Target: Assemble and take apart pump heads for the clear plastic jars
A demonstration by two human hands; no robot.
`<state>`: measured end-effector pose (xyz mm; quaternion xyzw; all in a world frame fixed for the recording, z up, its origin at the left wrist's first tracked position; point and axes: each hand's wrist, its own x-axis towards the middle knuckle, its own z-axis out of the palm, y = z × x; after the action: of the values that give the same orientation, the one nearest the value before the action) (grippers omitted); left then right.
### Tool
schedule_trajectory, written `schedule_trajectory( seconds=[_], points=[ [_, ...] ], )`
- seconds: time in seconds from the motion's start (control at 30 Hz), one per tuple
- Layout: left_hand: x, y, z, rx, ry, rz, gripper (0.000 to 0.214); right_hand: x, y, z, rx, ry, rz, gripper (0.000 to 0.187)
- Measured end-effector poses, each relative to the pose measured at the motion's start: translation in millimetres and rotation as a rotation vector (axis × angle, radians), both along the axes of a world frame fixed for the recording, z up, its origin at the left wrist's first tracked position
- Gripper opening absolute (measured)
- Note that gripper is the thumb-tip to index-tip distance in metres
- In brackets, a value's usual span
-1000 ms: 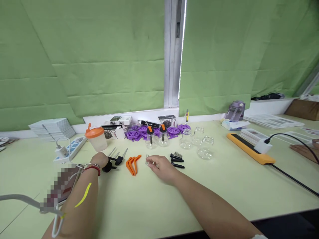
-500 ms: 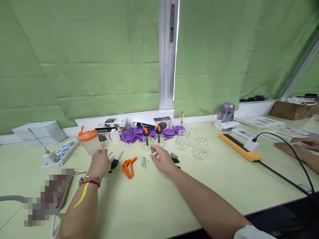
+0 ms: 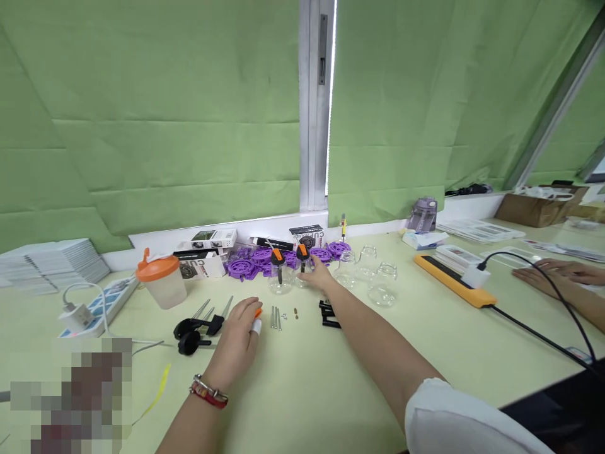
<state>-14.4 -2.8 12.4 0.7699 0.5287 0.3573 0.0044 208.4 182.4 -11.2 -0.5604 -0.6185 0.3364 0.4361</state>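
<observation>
My left hand [image 3: 237,337] rests low over the bent orange plastic handles [image 3: 258,313], fingers curled round them; only a bit of orange shows. Something white covers its thumb tip. My right hand [image 3: 317,276] reaches to a small glass jar [image 3: 301,282] with a black-and-orange top, thumb and fingers at its side. A similar jar [image 3: 280,285] stands just left of it. Between my hands lie long screws [image 3: 276,318], tiny nuts and small brown pieces [image 3: 296,313]. Black parts [image 3: 327,313] lie under my right forearm.
Black grinder parts with metal rods [image 3: 196,328] and an orange-lidded cup [image 3: 165,287] stand left. Purple plastic wheels [image 3: 246,263] and boxes line the back. Open glass jars [image 3: 382,290] and a yellow power strip [image 3: 454,284] are right. Another person's hands [image 3: 543,280] are far right.
My left hand has left the orange-lidded cup and moved right onto the orange handles. My right hand has moved forward to the right-hand topped jar. The view has shifted slightly.
</observation>
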Motion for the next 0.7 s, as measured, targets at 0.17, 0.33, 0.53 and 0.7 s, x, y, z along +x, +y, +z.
schedule_trajectory(
  seconds=[0.17,0.33,0.53,0.7],
  points=[
    [-2,0,1.7,-0.023,0.004,-0.008,0.038,-6,5,-5.0,-0.033,-0.043,-0.009,0.072],
    [-1,1,3.1,-0.043,-0.004,-0.014,0.038,-5,-4,9.4,0.038,-0.095,-0.104,0.059],
    [3,-7,10.3,-0.103,-0.150,-0.009,0.042,2,-63,60.1,0.202,-0.253,-0.226,0.063],
    [30,-24,17.5,-0.143,-0.559,-0.273,0.072,-19,-157,79.6,0.299,-0.559,-0.094,0.061]
  ],
)
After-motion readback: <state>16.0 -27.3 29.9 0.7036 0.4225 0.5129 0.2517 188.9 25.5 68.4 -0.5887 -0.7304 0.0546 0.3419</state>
